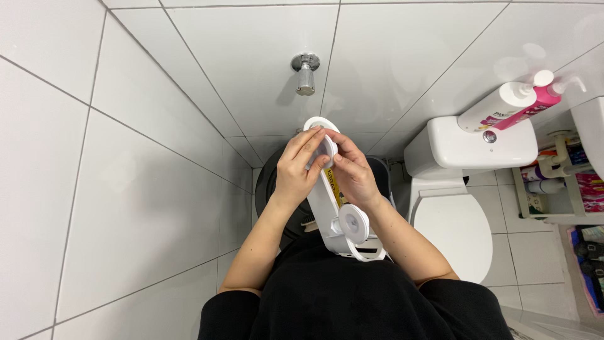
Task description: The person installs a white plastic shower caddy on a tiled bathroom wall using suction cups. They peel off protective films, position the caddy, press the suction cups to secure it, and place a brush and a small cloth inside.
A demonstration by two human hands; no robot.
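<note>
Held upright between both hands above a black-clothed lap: a long white plastic holder bar with two round suction discs (332, 201), one disc at its top end, the other (353, 223) near its lower end facing the camera. Left hand (297, 169) wrapped around the bar's upper left edge, fingers together and curled, fingertips pressed onto the upper disc (325, 146). Right hand (353, 174) closed on the same end from the other side, fingers bunched, thumb and forefinger pinching at the disc's rim. Whether something thin is being peeled there, impossible to tell. A yellow strip visible along the bar's middle.

Judged by position, mounting not yet done: bar well apart from the glossy white tiled wall (126, 189), both discs in the air, work centred on the upper one, the lower one untouched.

Beyond the hands, a chrome wall fitting (305, 70) high on the tiles, a dark round bin (269, 182) below. To the right, a white ceramic toilet (459, 220) with lid shut; on its cistern (453, 148), two pump bottles lying tilted, one white (497, 107), one pink (535, 108). Farther right, a white storage rack (553, 189) with assorted containers.
</note>
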